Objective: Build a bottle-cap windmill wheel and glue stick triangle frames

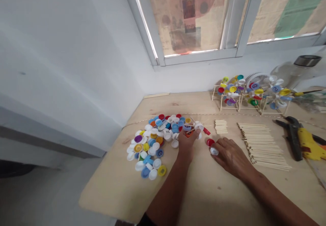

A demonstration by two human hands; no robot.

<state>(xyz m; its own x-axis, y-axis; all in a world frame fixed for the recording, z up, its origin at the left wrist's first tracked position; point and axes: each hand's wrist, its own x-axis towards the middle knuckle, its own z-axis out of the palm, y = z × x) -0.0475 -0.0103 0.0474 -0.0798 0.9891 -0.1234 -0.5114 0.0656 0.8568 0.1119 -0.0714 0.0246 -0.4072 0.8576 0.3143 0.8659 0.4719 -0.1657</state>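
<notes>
Stick-and-cap piece (200,127), white and red plastic caps on thin wooden sticks: at right edge of multicoloured bottle-cap pile (152,144), pinched in left hand (187,141). Right hand (230,154), right of pile, fingertips on loose white plastic cap (214,151); gripped or only touched, cannot tell. Judged step: adding caps. Next cap needs aligning with a free stick end.

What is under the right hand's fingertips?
Under the fingertips of the right hand lies a white cap, a red cap just beyond. Anything beneath the palm is covered.
</notes>
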